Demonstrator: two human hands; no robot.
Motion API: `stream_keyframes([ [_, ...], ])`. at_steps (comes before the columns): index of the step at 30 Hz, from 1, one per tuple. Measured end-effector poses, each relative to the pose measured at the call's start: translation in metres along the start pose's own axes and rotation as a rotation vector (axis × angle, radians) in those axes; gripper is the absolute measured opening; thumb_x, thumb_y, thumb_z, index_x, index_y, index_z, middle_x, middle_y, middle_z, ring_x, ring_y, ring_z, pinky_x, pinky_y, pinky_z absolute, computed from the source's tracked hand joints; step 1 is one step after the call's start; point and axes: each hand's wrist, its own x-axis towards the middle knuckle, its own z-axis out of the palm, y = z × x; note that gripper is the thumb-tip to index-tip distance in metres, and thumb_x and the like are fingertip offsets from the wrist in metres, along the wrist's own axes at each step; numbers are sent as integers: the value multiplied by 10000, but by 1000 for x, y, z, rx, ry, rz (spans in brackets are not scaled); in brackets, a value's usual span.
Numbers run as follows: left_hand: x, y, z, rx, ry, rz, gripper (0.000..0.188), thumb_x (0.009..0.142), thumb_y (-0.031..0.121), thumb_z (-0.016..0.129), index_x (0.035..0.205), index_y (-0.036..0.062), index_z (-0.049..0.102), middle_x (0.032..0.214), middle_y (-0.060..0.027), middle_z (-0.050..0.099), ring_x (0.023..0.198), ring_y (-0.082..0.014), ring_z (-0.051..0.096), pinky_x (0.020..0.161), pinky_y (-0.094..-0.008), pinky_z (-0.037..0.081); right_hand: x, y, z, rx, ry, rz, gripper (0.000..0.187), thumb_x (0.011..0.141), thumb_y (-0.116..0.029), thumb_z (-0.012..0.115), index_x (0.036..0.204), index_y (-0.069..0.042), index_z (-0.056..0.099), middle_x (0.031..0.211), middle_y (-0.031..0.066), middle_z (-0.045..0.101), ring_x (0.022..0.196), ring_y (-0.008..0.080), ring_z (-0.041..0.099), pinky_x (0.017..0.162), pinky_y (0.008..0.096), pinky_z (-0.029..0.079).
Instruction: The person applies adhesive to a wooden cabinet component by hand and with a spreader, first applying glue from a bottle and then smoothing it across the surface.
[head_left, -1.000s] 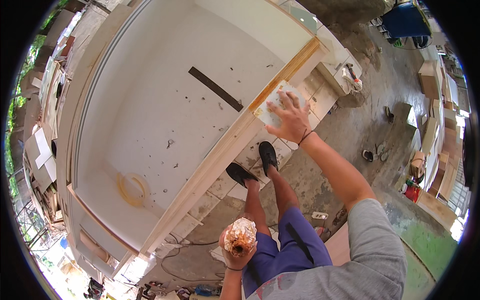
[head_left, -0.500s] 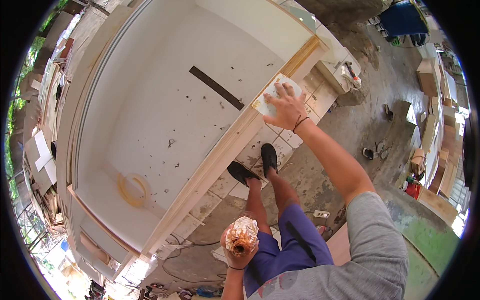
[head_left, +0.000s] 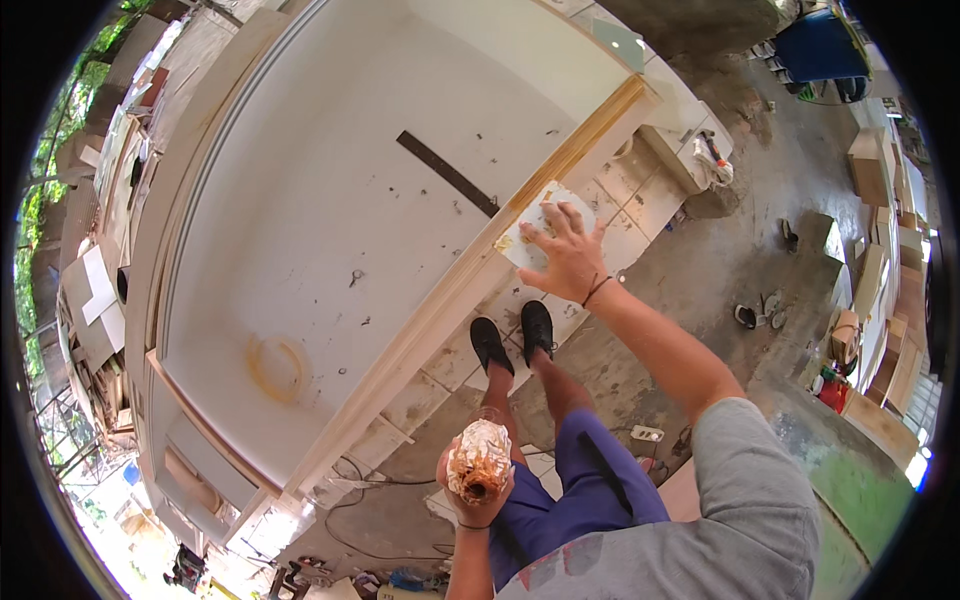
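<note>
My left hand [head_left: 474, 512] is wrapped round an upright container covered in crumpled foil [head_left: 480, 450], with a brown-stained top and a dark opening. My right hand [head_left: 570, 262] grips a thin white flat piece [head_left: 518, 243], fingers spread over its top. Yellowish smears mark that piece. It lies against the pale wooden edge [head_left: 425, 318] of a large white cabinet carcass [head_left: 290, 190]. Beyond my right hand, the edge strip [head_left: 590, 125] looks yellower and wet-looking. What lies under the white piece is hidden.
Inside the carcass are a dark flat strip [head_left: 445, 172], scattered dark bits and a yellowish ring [head_left: 275, 368]. A hammer [head_left: 712, 148] lies on a ledge at the far right. Cables [head_left: 335, 520] and a socket block [head_left: 647, 433] are on the floor. Boards [head_left: 880, 270] stand along the right side.
My right hand has slid the white piece slightly nearer along the wooden edge. My left hand still holds the foil-covered container. The view has shifted a little.
</note>
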Motion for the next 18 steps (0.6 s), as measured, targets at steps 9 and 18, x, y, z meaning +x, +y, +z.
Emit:
stream_keyframes([
  [9, -32, -26, 1, -50, -3, -108, 867, 645, 386, 840, 1343, 42, 457, 1347, -196, 452, 1259, -391, 398, 1085, -501, 319, 6, -22, 73, 8, 215, -18, 683, 692, -557, 727, 1317, -323, 582, 1529, 91, 333, 1428, 321, 244, 957, 738, 249],
  [18, -50, -42, -37, 48, -97, -57, 935, 635, 311, 880, 1358, 0, 376, 1314, -155, 438, 1192, -309, 498, 1015, -400, 445, -7, -34, 27, -5, 80, 42, 674, 641, -501, 752, 1267, -280, 637, 1501, 87, 370, 1417, 314, 274, 973, 744, 245],
])
